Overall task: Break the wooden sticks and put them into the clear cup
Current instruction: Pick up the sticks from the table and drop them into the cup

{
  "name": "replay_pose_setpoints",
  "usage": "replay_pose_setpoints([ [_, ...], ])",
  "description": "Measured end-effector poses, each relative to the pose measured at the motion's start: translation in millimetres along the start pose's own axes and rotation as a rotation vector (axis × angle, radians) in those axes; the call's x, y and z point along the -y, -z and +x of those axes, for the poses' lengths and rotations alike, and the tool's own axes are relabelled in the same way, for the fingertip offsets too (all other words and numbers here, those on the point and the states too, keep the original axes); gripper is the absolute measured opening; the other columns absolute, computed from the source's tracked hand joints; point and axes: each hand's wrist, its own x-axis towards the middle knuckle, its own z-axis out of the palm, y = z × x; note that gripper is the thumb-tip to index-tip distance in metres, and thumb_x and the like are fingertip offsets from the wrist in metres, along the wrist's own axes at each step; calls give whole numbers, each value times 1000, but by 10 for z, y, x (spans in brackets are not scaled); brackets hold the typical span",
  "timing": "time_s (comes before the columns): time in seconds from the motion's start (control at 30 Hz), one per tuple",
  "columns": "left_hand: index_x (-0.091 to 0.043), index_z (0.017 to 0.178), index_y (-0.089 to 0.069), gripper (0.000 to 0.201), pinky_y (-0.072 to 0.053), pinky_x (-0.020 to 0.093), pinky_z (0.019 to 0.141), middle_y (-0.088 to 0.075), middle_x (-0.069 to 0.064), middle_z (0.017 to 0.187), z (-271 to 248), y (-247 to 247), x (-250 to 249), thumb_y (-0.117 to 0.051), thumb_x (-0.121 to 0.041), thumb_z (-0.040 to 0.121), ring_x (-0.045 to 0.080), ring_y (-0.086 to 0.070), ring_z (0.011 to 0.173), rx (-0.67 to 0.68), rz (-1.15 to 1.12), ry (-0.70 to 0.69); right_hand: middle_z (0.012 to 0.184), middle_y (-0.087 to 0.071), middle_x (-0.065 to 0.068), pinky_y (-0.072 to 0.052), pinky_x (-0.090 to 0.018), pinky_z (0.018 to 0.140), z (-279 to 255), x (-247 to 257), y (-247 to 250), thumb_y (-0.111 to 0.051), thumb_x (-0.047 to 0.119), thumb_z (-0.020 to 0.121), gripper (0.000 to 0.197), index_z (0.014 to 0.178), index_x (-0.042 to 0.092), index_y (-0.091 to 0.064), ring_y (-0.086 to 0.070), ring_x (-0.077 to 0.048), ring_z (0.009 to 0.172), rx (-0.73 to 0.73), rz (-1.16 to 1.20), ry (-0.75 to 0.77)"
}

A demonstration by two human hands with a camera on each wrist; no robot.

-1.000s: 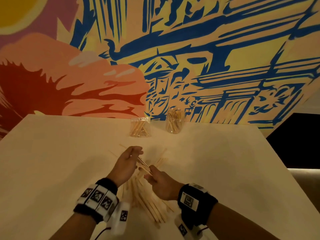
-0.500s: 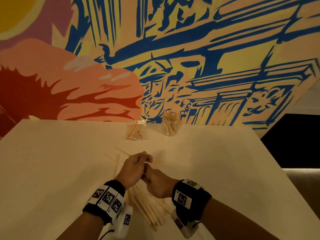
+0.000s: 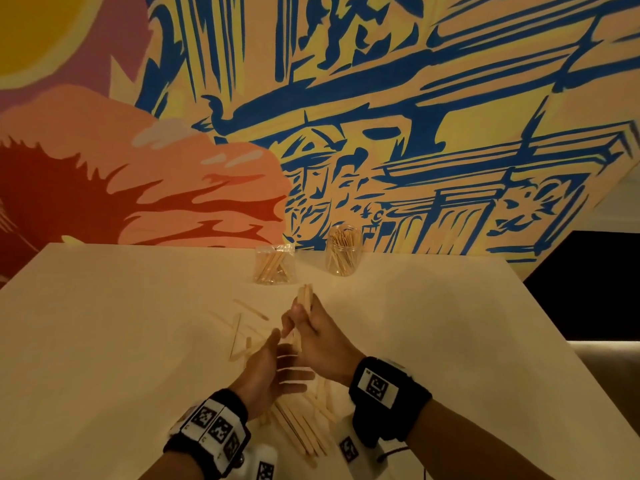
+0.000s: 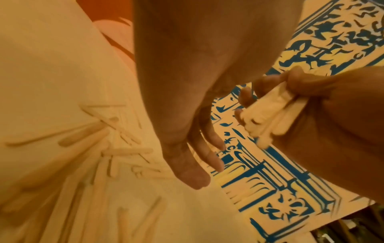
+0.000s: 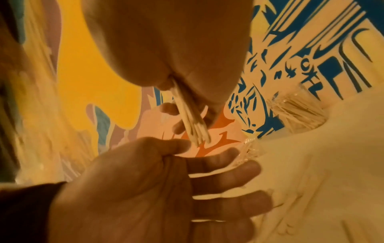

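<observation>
The right hand clamps its grip on a bundle of wooden sticks, while the left hand hovers near it above the worktop, fingers relaxed and apart.

No readable text, square black-and-white code tags on both wristbands, no words or numbers

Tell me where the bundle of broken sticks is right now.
In the head view, the bundle is pinched in the right hand, above the table centre, just short of the clear cup.
</observation>
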Motion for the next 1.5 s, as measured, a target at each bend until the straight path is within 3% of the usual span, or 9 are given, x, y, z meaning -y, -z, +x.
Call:
replay_pose_setpoints([
  [0.1, -2, 119, -57, 49, -51, 51, 87, -64, 23, 105, -2, -105, -23, -31, -41, 105, 37, -64, 91, 37, -119, -8, 93, -63, 8, -48, -24, 80, 23, -4, -46, -25, 34, 102, 27, 109, 12, -40, -59, -4, 86, -46, 61, -5],
  [0.2, 8, 125, -52, 47, -46, 45, 76, -55, 19, 98, 33, -159, -103, -35, -30, 103, 32, -53, 84, 3, -166, -39, 102, -67, 4, -51, -32, 89, 24, -81, -92, -25, 35, 101, 25, 109, 15, -37, -64, -9, 97, -80, 87, 28],
  [0.33, -5, 90, -63, 51, -29, 22, 42, -38, 7, 56, -57, -242, -211, -39, -49, 101, 12, -32, 43, -11, -61, -85, 104, -66, 2, -52, -24, 83, 10, -103, -100, -25, 37, 101, 24, 106, 17, -37, -64, -7, 96, -88, 112, -5],
  [0.5, -12, 65, -49, 53, -18, 20, 40, -29, -1, 48, -60, -238, -208, -35, -50, 100, 10, -22, 40, -53, 19, -190, 106, -62, -16, -50, -15, 74, 47, -79, -11, -39, 33, 99, 31, 107, 3, -43, -60, -7, 85, -104, 101, 3],
  [0.77, -8, 71, -52, 49, -16, 18, 37, -28, -2, 47, -22, -87, -190, -39, -44, 102, 9, -18, 38, -89, -99, -135, 93, -56, -9, -52, -34, 80, 133, 82, 210, -37, 8, 100, 12, 109, 7, -45, -62, -20, 86, -8, 337, 71],
  [0.97, -6, 75, -58, 49, -17, 17, 37, -39, 1, 51, -15, -120, -236, -43, -45, 100, 11, -22, 39, -74, -36, -159, 82, -53, 2, -44, -35, 57, 171, -59, 112, -28, 17, 100, 14, 99, 15, -42, -59, -30, 80, -39, 322, 110],
  [1.17, -8, 71, -52, 50, -20, 16, 39, -36, 3, 49, 37, -86, -272, -34, -41, 104, 13, -23, 38, -173, 51, -213, 88, -59, 4, -51, -48, 88, 156, -69, 84, -30, 9, 102, 20, 112, 16, -46, -64, -21, 90, -51, 213, 89],
  [1.33, -3, 75, -54, 55, -24, 18, 39, -45, 8, 51, 63, -134, -350, -30, -43, 104, 12, -30, 35, -206, 105, -247, 80, -64, 9, -54, -53, 78, 220, -26, 113, -30, 9, 102, 26, 116, 18, -50, -66, -38, 88, -122, 240, 108],
  [1.5, -10, 92, -52, 42, -24, 17, 41, -44, 6, 48, 94, -127, -382, -28, -42, 104, 13, -29, 35, -265, 114, -295, 89, -59, 1, -49, -57, 93, 300, -92, 91, -30, 15, 101, 22, 104, 23, -50, -67, -28, 97, -101, 250, 67],
])
